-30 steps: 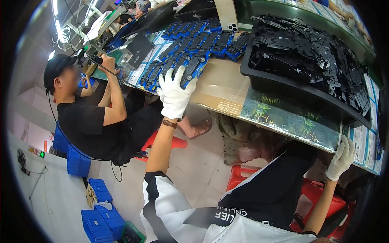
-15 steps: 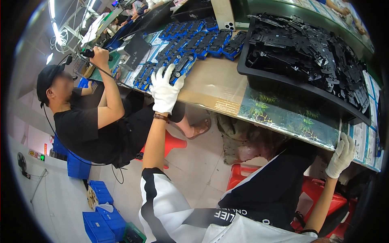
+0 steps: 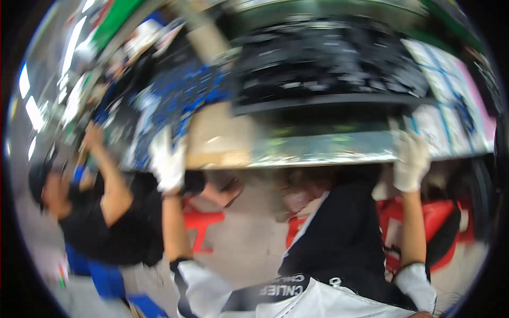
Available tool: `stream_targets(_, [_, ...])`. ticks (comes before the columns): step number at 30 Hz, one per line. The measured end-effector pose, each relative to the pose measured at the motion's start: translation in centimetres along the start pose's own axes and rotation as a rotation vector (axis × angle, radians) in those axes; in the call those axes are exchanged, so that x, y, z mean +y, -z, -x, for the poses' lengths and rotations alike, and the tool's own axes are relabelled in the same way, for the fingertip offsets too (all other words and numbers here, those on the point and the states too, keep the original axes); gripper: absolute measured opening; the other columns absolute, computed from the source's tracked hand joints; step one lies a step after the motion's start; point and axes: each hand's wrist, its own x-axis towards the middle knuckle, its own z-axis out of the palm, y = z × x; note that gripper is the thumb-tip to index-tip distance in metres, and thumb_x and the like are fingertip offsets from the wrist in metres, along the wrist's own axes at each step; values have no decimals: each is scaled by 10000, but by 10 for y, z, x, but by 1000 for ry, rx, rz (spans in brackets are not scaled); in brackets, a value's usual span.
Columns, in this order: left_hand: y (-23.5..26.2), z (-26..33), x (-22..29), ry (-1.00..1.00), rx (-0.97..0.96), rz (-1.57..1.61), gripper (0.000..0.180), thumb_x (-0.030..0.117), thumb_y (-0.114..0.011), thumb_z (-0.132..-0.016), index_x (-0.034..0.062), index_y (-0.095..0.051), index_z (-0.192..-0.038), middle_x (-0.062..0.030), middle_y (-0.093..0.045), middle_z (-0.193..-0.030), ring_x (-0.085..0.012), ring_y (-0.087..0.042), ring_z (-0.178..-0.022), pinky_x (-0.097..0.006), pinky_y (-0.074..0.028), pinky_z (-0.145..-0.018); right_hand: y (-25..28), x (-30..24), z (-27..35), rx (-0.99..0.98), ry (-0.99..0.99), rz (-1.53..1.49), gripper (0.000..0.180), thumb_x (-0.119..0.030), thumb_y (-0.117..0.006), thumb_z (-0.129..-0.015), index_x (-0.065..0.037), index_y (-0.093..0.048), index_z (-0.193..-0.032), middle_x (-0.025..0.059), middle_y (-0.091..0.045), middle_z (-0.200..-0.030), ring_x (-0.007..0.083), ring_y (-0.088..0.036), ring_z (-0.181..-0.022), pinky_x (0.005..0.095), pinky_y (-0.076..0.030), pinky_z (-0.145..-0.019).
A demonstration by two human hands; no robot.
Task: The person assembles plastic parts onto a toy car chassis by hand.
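The picture is smeared by motion. My left hand [image 3: 168, 163], in a white glove, is raised at the front edge of the workbench [image 3: 297, 149], close to the blue trays [image 3: 175, 100]; I cannot tell whether it touches them, and nothing shows in it. My right hand [image 3: 411, 159], also gloved in white, rests against the bench's front edge below a large black tray [image 3: 328, 98] heaped with black parts. Whether its fingers grip the edge is too blurred to tell.
A person in a black shirt and cap [image 3: 101, 212] sits at the left, one arm lifted to the bench. Red stools [image 3: 204, 222] stand on the floor below. Blue bins [image 3: 106, 278] lie at the lower left. Printed sheets [image 3: 456, 95] cover the bench's right end.
The view has swung, so the bench now runs level across the frame. My left hand has dropped from the blue trays toward the bench edge. My right hand has risen to the bench edge.
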Motion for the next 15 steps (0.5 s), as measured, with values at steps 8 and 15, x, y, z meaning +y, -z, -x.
stream_targets(8, [26,30,-57,30,38,-255,548,404,-631,-909,85,-550,-1347,-251,-525,-1315,-409,-507,-1193,-480,-437,-992,-2,-29,-15,-93,3,-173,179,-138,-670,-790,-111,-675,-967,85,-639,-989,299,-616,-902,426,-495,-786])
stream_targets(15, [-7,-11,-31,-133,401,-5,254,272,-614,-931,57,-693,-1041,-174,-678,-1044,-348,-625,-997,-437,-497,-887,25,-15,-4,-121,51,-100,221,-114,-598,-869,-52,-673,-1068,135,-635,-1074,337,-599,-996,430,-461,-865])
